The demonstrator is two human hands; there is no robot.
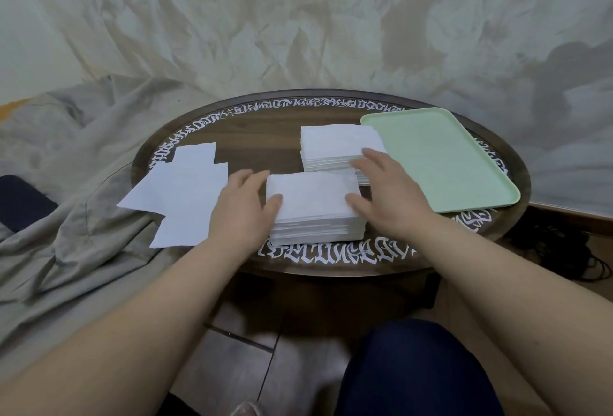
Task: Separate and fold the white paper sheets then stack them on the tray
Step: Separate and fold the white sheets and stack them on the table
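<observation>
A thick stack of white paper sheets [313, 198] lies near the front of the round dark table [258, 157]. My left hand [243, 206] holds its left side, thumb on top and fingers along the edge. My right hand [386, 183] holds its right side the same way, fingers reaching the back corner. A second white stack [335, 145] stands just behind it. Several loose flat sheets [185, 190] lie spread at the table's left, overhanging the edge. A pale green tray [438, 157] sits at the right with nothing on it.
The table's rim carries white lettering. Crumpled grey cloth [66, 190] lies to the left and a draped sheet hangs behind. Dark cables [564, 250] lie on the floor at the right. My knee in dark blue [414, 369] is below the table.
</observation>
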